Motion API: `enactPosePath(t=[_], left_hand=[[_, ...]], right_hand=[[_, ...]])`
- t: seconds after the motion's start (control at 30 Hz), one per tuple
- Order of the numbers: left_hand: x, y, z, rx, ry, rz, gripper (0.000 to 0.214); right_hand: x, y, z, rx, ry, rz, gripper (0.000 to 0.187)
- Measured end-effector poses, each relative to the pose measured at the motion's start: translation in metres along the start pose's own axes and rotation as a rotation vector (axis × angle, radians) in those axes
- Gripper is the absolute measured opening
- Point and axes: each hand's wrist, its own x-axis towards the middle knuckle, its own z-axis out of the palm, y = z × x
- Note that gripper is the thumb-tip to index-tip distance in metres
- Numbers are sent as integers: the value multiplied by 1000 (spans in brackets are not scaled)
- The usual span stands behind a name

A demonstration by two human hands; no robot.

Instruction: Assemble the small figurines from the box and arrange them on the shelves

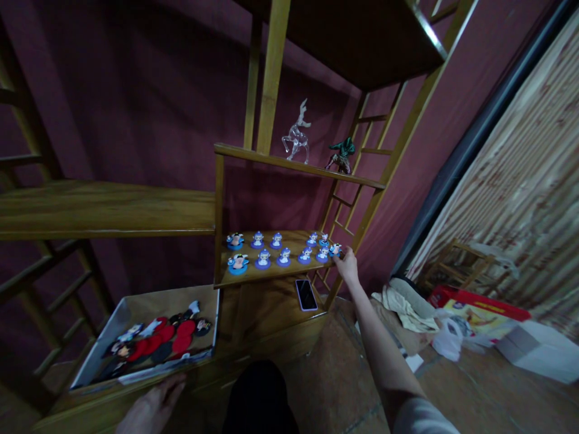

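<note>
My right hand (347, 265) reaches to the right end of a small wooden shelf (294, 272), its fingers closed at a figurine with a blue base (335, 249). Along this shelf stand two rows of small figurines, several on purple bases, such as a white-and-purple figurine (283, 257), and others on blue bases, such as the figurine (237, 263) at the left end. Low at the left, my left hand (156, 404) is by the front edge of an open cardboard box (167, 295). Inside the box lie several dark figurines and red round bases (183, 337). The left fingers are partly blurred and dim.
A phone (306, 295) lies on the lower board. Above stand a clear deer figurine (298, 135) and a green figure (342, 155). Wooden uprights (274, 78) frame the shelves. On the floor at right are a white bag (449, 339), a red box (484, 307) and cloth (404, 307).
</note>
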Motion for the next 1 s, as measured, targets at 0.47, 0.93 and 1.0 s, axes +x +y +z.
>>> enactPosePath(t=[0.47, 0.93, 1.0], left_hand=[[1, -10, -6, -466, 65, -233, 16], [70, -20, -74, -1434, 599, -512, 18], [79, -29, -77, -1468, 650, -523, 18]], right_hand=[[-122, -85, 12, 560, -170, 34, 26], [-278, -194, 145, 739, -1044, -21, 18], [-283, -199, 170, 715, -1050, -12, 18]])
